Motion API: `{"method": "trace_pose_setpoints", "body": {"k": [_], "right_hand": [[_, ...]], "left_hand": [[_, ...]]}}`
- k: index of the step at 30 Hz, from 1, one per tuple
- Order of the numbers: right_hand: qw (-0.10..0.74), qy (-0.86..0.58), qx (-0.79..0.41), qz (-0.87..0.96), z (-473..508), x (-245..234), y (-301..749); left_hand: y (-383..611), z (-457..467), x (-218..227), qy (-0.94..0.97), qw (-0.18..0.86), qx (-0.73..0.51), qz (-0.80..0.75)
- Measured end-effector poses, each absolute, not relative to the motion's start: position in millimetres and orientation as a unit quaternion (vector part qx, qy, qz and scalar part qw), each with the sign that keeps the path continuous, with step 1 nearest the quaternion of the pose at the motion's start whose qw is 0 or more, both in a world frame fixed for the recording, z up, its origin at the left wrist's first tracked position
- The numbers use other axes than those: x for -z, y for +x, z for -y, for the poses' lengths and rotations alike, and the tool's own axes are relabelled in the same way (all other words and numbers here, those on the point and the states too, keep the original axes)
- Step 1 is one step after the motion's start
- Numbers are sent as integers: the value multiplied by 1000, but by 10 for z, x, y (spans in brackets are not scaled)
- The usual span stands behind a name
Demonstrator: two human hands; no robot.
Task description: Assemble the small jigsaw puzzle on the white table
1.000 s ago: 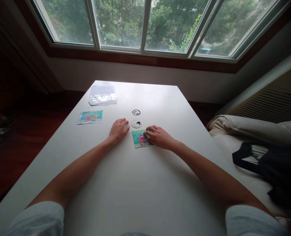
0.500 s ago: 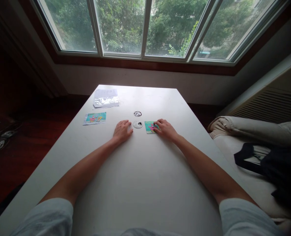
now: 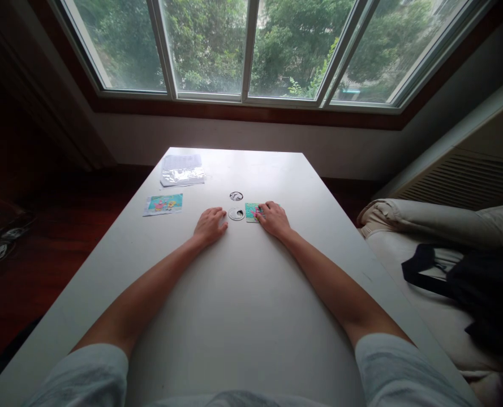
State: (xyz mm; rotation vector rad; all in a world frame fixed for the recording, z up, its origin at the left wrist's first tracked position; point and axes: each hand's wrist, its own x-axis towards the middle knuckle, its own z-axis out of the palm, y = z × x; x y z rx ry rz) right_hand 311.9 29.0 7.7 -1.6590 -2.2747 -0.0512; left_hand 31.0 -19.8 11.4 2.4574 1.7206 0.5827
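Observation:
My right hand has its fingertips and thumb on a small turquoise picture card with a pink figure on it. The card's right part is hidden under the fingers. To the left of the card are two round grey-and-white discs, a nearer disc and a farther disc. My left hand lies on the white table with its fingers stretched out and holds nothing. It is just left of the nearer disc, apart from it.
On the left of the white table lies a picture sheet with cartoon figures. Behind it is a clear plastic sleeve with papers. A cushioned seat with a dark bag stands at the right, and a window is beyond the table.
My right hand has slid the picture card left and slightly away from me, closer to the nearer disc. My left hand has stayed in about the same place.

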Motion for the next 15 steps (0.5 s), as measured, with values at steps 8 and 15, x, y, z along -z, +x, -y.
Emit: {"method": "trace_pose_setpoints", "body": {"k": [8,15], "right_hand": [[175,-519,22,836,-13,-15,2948],[179,-507,-2,843,-195,20,2985]], "left_hand": [[175,273,-90,840,45,-118,-527],[175,242,-80,846,54,-109,-519]]}}
